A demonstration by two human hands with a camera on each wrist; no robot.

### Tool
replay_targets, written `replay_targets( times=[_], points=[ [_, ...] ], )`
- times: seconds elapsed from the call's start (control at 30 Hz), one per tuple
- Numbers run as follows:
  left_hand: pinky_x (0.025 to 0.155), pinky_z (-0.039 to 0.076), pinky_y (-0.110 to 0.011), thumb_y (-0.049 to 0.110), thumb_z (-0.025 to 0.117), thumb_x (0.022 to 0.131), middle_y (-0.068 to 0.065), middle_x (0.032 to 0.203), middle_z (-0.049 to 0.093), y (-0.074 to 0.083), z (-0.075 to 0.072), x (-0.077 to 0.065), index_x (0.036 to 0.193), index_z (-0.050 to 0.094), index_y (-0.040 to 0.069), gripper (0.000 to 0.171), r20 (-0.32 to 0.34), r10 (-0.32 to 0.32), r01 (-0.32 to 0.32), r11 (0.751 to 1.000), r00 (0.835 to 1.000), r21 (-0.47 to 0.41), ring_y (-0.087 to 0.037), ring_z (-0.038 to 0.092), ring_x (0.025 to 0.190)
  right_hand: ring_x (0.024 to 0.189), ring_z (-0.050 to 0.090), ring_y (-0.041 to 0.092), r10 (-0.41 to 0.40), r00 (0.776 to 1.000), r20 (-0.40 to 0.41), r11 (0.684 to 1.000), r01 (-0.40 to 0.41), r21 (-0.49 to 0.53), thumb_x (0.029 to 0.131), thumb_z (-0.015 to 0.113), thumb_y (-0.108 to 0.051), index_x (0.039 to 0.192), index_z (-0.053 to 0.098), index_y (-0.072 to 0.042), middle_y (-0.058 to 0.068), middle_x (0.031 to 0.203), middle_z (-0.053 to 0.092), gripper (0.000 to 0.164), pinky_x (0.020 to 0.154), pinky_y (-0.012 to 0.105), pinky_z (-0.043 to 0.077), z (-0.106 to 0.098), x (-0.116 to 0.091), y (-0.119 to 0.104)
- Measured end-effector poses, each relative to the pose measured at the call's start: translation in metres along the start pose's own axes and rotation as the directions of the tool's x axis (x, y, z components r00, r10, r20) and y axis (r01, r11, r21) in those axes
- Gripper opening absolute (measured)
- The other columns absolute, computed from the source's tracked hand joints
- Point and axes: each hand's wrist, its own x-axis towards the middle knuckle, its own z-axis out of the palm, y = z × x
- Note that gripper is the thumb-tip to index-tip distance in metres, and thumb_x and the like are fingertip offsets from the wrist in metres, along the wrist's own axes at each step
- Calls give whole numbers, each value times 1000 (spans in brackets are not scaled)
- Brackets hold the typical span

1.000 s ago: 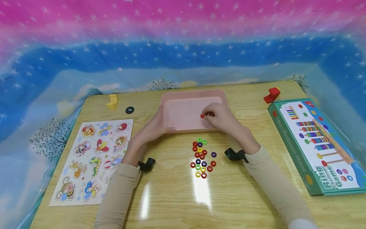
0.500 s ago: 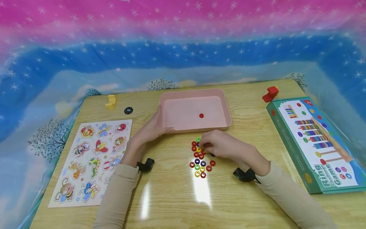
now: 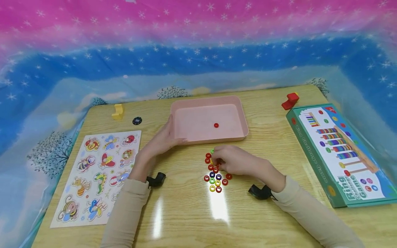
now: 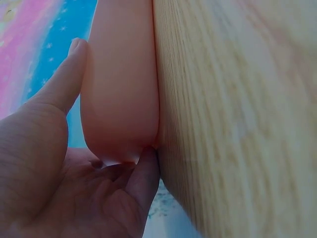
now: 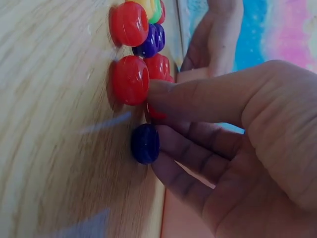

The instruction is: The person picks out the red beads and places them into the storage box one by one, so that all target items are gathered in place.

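A shallow pink tray (image 3: 214,141) lies at the back middle of the table. My left hand (image 3: 162,139) grips its near left corner, thumb along the front wall and fingers around the side, as the left wrist view (image 4: 94,183) also shows. Inside the tray is one small red ring (image 3: 214,125). My right hand (image 3: 237,160) is down at the loose rings, its thumb and fingers pinching a red ring (image 5: 157,112). A dark blue ring (image 5: 145,144) stands right by its lower fingertips. Several red, yellow, green and blue rings (image 3: 206,175) lie toward me.
On the left is a board of insect pictures (image 3: 102,160), with a black chip (image 3: 137,121) and a yellow block (image 3: 118,112) behind it. A green ring game box (image 3: 335,155) lies on the right, a red block (image 3: 290,101) beyond it. A patterned curtain (image 3: 198,58) surrounds the table.
My right hand has let go of a red ring in the tray and come back toward me to the loose rings, closing its fingertips there. My left hand stays on the tray.
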Motion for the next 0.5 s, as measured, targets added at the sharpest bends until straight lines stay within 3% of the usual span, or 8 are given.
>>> replay_targets(
  times=[0.2, 0.33, 0.5],
  points=[
    [118, 14, -41, 51, 69, 77, 0, 157, -6, 3, 0, -2, 147, -18, 20, 115, 6, -14, 14, 1000, 1000, 0, -19, 6, 145, 73, 50, 4, 33, 999, -5, 999, -33, 10, 78, 69, -10, 80, 63, -23, -13, 80, 56, 15, 67, 21, 44, -5, 0, 0],
    [118, 14, -41, 50, 68, 78, -1, 157, -6, 2, 0, -2, 147, -18, 18, 115, 8, -7, 7, 1000, 1000, -5, -20, 7, 144, 77, 52, 7, 42, 995, -94, 998, -38, 47, 79, 68, -8, 88, 67, -19, -11, 85, 59, 14, 71, 24, 46, -22, 3, 5],
    [118, 12, -40, 51, 70, 75, 1, 157, -8, 0, -1, 0, 146, -20, 19, 118, 15, 2, -1, 999, 1000, -42, -19, 7, 144, 78, 53, 13, 94, 972, -215, 993, -77, 84, 80, 67, -6, 89, 69, -13, -4, 85, 61, 11, 69, 27, 46, -44, 16, 20]
  ],
)
